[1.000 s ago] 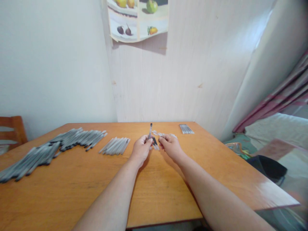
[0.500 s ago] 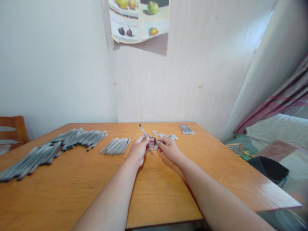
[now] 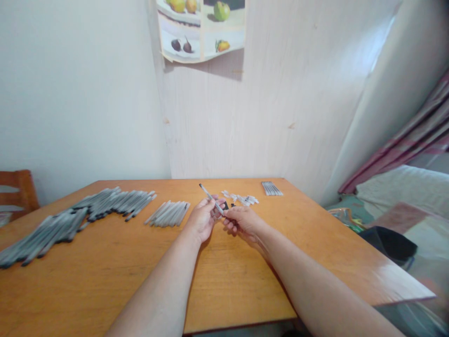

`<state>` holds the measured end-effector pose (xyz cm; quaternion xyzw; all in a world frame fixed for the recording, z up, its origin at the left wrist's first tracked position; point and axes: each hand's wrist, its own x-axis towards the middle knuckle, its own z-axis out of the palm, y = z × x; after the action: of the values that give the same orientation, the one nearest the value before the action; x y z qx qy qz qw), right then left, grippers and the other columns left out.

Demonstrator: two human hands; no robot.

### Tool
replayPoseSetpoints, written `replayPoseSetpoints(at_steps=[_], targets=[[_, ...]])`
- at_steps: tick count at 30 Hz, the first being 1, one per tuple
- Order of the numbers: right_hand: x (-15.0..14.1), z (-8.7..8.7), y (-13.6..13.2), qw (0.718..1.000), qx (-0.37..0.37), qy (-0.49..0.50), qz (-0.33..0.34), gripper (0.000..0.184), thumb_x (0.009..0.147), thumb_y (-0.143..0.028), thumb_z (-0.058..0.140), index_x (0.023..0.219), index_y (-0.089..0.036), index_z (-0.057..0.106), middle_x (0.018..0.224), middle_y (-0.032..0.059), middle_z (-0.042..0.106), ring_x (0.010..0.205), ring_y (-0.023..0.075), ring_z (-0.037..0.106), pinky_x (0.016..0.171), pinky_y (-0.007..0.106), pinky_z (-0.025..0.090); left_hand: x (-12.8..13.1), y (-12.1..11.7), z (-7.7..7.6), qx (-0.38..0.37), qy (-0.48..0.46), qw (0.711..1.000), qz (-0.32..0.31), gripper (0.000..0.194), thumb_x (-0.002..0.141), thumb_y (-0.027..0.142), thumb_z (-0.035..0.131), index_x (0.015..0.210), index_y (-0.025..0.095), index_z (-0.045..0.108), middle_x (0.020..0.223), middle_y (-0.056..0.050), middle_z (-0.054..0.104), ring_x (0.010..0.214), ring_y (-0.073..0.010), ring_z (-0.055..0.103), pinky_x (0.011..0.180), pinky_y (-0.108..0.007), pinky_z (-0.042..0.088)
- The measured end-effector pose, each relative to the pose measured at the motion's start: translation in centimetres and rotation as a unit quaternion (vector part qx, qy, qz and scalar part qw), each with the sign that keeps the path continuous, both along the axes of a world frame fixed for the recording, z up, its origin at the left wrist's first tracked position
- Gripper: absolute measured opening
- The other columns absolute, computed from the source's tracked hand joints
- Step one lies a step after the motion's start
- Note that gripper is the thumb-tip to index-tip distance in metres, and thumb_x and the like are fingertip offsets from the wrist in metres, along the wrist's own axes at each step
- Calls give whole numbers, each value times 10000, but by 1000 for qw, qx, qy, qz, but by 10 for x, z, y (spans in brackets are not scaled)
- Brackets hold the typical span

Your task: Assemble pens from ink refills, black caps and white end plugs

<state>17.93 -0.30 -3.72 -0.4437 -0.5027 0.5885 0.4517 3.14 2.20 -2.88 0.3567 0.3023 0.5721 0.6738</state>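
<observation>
My left hand (image 3: 202, 218) is closed on a thin grey pen (image 3: 208, 195) that slants up and to the left above the orange wooden table (image 3: 105, 262). Touching the pen's near end, my right hand (image 3: 242, 220) pinches there with its fingers curled; a small dark piece shows between the two hands. Just behind the hands lies a scatter of small pale pen parts (image 3: 242, 198). A small row of grey pens (image 3: 169, 213) lies left of my left hand.
A long heap of grey pens (image 3: 70, 216) runs along the table's left side. A short bundle of pens (image 3: 271, 187) lies at the far right corner. A wooden chair (image 3: 17, 189) stands at left. A fruit poster (image 3: 201, 28) hangs on the wall. Fabric and a dark bag (image 3: 389, 243) lie right of the table.
The pen has tipped from upright to slanting left. My right hand has moved in from slightly apart and now pinches the pen's near end.
</observation>
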Motion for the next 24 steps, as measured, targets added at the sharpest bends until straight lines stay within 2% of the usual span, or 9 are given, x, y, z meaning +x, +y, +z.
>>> replayPoseSetpoints(at_steps=[3, 7, 10, 13, 16, 18, 21, 24], targets=[[-1, 1, 2, 999, 32, -26, -33, 234, 785, -362, 651, 700, -152, 591, 548, 2, 610, 407, 66, 478, 381, 164, 340, 1, -1, 0, 7, 19, 1000, 3, 182, 863, 223, 614, 1037, 172, 592, 1007, -109, 720, 825, -143, 686, 693, -234, 517], [2, 3, 6, 984, 120, -103, -78, 241, 784, -364, 626, 662, -158, 588, 535, -6, 590, 425, 82, 475, 415, 192, 341, 5, -1, -1, 40, 92, 994, 41, 232, 805, 289, 674, 993, 167, 612, 933, -87, 719, 758, -135, 663, 626, -212, 478], [12, 4, 12, 957, 176, -176, -148, 277, 789, -384, 592, 620, -165, 590, 536, -7, 579, 475, 100, 492, 468, 213, 354, 7, 1, -4, 70, 158, 978, 114, 292, 774, 314, 694, 1019, 173, 620, 888, -71, 712, 753, -146, 649, 631, -224, 473], [25, 6, 18, 915, 213, -255, -230, 303, 793, -404, 563, 606, -169, 607, 538, -12, 568, 522, 111, 499, 509, 220, 343, 5, 5, -7, 100, 229, 950, 185, 304, 769, 324, 691, 1031, 183, 631, 845, -61, 700, 766, -173, 643, 673, -258, 480], [38, 14, 24, 874, 208, -330, -291, 318, 792, -419, 544, 608, -176, 636, 525, -7, 560, 534, 125, 496, 511, 232, 313, 0, 8, -9, 155, 326, 900, 244, 229, 773, 323, 682, 968, 203, 662, 851, -64, 697, 806, -201, 642, 768, -294, 474], [46, 22, 28, 852, 203, -364, -318, 317, 790, -410, 533, 604, -182, 651, 530, 3, 562, 549, 134, 501, 515, 238, 303, -3, 9, -10, 182, 367, 874, 260, 189, 790, 326, 663, 944, 218, 673, 888, -72, 705, 844, -217, 645, 820, -310, 466], [62, 32, 34, 827, 195, -399, -343, 311, 788, -389, 522, 593, -188, 658, 548, 16, 571, 558, 143, 503, 511, 245, 289, -6, 8, -11, 209, 408, 849, 264, 191, 819, 347, 626, 961, 230, 679, 943, -88, 713, 888, -236, 647, 849, -326, 458], [85, 34, 41, 808, 153, -438, -364, 316, 797, -398, 519, 613, -192, 674, 583, 29, 589, 568, 154, 515, 504, 250, 286, -7, 8, -13, 224, 415, 839, 270, 187, 814, 356, 631, 947, 239, 689, 943, -91, 714, 907, -247, 644, 863, -328, 446]])
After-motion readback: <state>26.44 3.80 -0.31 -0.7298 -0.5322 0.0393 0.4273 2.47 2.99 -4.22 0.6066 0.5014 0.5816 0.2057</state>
